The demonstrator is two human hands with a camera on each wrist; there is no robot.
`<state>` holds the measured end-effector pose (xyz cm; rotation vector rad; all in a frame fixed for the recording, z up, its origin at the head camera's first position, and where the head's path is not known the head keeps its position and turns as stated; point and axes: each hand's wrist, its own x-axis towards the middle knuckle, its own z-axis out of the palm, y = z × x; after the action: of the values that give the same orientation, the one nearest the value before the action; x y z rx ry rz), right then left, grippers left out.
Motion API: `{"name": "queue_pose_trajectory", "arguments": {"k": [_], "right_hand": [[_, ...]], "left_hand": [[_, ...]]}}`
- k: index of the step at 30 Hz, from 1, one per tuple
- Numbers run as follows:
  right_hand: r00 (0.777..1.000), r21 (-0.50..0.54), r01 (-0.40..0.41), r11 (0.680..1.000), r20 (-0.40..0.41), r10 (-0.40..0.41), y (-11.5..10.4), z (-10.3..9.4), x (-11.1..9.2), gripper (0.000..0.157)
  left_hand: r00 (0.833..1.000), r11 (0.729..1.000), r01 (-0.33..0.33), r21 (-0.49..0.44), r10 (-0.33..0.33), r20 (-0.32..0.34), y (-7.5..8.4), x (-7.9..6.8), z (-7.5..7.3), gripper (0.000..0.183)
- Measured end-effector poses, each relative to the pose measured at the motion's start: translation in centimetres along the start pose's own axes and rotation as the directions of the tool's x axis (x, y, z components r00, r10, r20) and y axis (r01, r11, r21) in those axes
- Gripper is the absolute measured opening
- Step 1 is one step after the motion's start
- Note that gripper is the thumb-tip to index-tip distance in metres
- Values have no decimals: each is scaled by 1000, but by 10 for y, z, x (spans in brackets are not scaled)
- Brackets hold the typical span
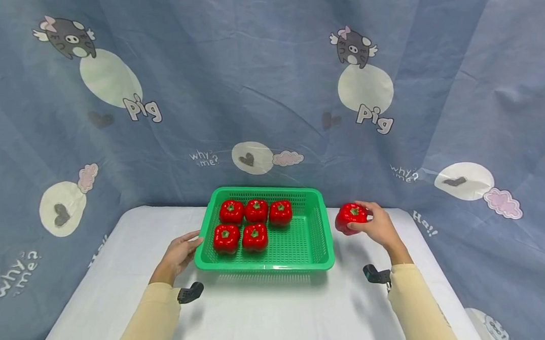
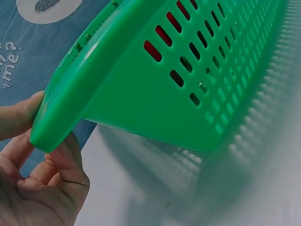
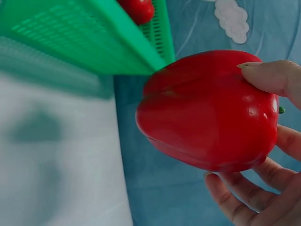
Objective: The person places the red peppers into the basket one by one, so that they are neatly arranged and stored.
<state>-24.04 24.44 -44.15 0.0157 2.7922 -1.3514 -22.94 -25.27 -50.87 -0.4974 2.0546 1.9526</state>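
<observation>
A green plastic basket [image 1: 298,240] with slotted walls stands in the middle of the table. Several red bell peppers [image 1: 254,237] sit upright in its left and middle part, stems up, in two rows. My left hand [image 1: 183,251] grips the basket's left rim, thumb on top and fingers curled beneath, as the left wrist view shows. Just right of the basket, my right hand [image 1: 376,227] holds another red bell pepper [image 3: 211,110] between thumb and fingers. Its green stem [image 3: 281,110] points toward the palm in the right wrist view.
A white-covered table [image 1: 269,312] lies under the basket. Behind it and at both sides hangs a blue cloth [image 1: 269,89] printed with cartoon pigs and words. Black wrist cameras [image 1: 191,293] are strapped over both yellow sleeves [image 1: 148,317].
</observation>
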Motion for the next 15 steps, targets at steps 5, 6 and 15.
{"name": "queue_pose_trajectory", "arguments": {"k": [5, 6, 15], "right_hand": [[1000, 10, 16, 1000, 10, -16, -10, -1, -3, 74], [1000, 10, 22, 1000, 13, -22, -13, 0, -4, 74], [994, 7, 105, 994, 40, -106, -26, 11, -6, 68]], "left_hand": [[1000, 1000, -1, -10, 1, 8, 2, 0, 0, 52], [1000, 1000, -2, -12, 2, 11, 2, 0, 0, 53], [1000, 1000, 2, -12, -1, 6, 2, -2, 1, 52]]}}
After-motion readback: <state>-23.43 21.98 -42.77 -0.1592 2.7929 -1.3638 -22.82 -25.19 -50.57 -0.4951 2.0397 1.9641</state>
